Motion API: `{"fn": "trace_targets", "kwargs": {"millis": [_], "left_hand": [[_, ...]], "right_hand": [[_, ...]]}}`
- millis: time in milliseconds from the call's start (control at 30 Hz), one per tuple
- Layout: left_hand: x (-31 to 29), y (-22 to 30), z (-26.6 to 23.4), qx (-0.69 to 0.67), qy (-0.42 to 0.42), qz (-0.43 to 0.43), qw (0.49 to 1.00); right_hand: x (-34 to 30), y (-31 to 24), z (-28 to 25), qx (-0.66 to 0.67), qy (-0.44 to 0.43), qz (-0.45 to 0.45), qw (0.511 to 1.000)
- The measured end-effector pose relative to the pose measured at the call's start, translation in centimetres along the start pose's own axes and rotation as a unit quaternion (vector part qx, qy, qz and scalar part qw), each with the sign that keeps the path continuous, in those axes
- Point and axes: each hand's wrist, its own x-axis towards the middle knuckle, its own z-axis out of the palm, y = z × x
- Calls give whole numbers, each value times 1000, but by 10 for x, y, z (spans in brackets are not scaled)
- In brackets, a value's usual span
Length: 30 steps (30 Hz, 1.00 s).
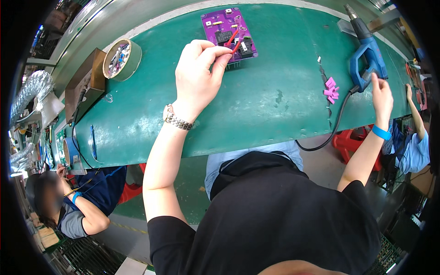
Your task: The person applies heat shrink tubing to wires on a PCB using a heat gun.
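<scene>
My left hand (200, 68) is closed in a pinch on a red wire (236, 47), thumb and forefinger together over the near part of a purple circuit board (225, 22). The board carries black components and pins along its near edge; part of it is hidden behind my fingers. At the right, a blue heat gun (370, 57) lies with its metal nozzle toward the far edge. My right hand (382, 98) has its fingers bent against the lower end of the heat gun's handle, where the black cord (340, 120) comes out.
Pink sleeve pieces (331, 90) lie on the green tabletop (270, 110) left of the heat gun. A round tub (133, 62) of small parts and a brown open box (94, 68) stand at the left. Co-workers sit at both sides; red stools (346, 144) are below the table edge.
</scene>
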Motion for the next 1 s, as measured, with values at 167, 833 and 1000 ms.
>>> {"fn": "trace_targets", "kwargs": {"millis": [167,833,1000], "left_hand": [[0,2,-2,11,-9,-10,1000],[2,-13,-6,-530,-72,-481,695],[12,-15,1,-473,-51,-466,746]], "right_hand": [[5,18,35,97,-118,120,981],[75,64,51,732,-210,174,624],[62,45,48,786,-183,62,588]]}}
